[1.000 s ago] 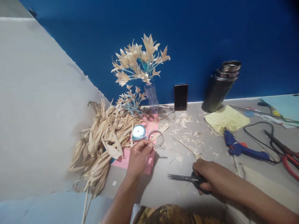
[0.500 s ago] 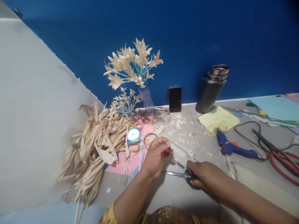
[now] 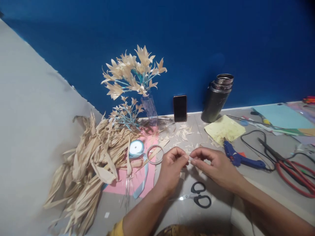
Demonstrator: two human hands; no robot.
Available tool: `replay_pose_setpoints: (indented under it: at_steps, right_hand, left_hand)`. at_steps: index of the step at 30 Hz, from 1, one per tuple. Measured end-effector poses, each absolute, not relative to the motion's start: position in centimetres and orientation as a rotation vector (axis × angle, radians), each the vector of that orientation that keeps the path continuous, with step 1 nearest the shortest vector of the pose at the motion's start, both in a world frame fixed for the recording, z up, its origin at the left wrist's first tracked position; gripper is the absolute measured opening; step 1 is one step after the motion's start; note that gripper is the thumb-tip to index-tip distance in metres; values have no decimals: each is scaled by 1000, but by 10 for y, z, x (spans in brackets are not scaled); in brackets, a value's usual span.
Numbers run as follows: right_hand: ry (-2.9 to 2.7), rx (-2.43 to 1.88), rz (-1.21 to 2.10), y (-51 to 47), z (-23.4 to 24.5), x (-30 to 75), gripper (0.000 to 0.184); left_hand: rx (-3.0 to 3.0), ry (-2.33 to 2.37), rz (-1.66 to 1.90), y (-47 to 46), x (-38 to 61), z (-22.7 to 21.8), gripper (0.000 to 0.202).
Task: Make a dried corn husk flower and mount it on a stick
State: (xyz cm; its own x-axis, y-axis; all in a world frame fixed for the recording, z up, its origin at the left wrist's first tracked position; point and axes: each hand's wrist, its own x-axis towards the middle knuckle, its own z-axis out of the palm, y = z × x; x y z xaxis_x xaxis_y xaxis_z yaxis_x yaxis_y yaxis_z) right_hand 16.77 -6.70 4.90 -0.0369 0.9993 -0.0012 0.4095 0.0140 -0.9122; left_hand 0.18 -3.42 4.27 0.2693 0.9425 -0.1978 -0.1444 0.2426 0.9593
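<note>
Monitoring fine handling, I judge left hand (image 3: 173,167) and right hand (image 3: 211,164) pinch a pale sliver (image 3: 189,161); next calls for steadiness.

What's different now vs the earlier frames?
Right hand let go of the black-handled scissors, now lying on the grey surface, and moved up and left to the other hand. Left hand moved right, away from the ribbon spool. Fingertips are together; whatever they pinch is too small to identify. Unchanged apart from the camera's shift: vase, phone, flask, glue gun.
</note>
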Motion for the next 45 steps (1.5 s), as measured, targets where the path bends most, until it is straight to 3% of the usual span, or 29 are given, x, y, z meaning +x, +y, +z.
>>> replay_pose_setpoints:
  at_steps: [4,8,12,26,30,40,43,45]
  right_hand:
    - [-1587,-1448,1094,-63,41,168,21]
    - [-1410,-1361,1430,-62,27,179,24]
    - [-1080,-1326,1597,-62,15,184,35]
    - [-1127,-1412,1555,-62,30,168,20]
    - [-1229,-1377,1571,-65,27,169,26]
    - [-1220,-1089,1626,-66,8,184,67]
    - [-1143,-1097,1549,-64,5,187,67]
    - [-1214,-1170,1492,-63,10,185,56]
  left_hand:
    - [806,872,844,-32,1,29,17]
    - [584,762,705,-24,-6,22,28]
    - [708,851,915,-13,-13,25,30]
    - [900,971,786,-32,1,30,8]
    - [833,943,764,-31,-1,29,5]
    - [737,944,807,-31,-2,31,9]
    - [764,980,804,-32,-3,30,8]
    - [851,1008,780,-33,-2,30,7]
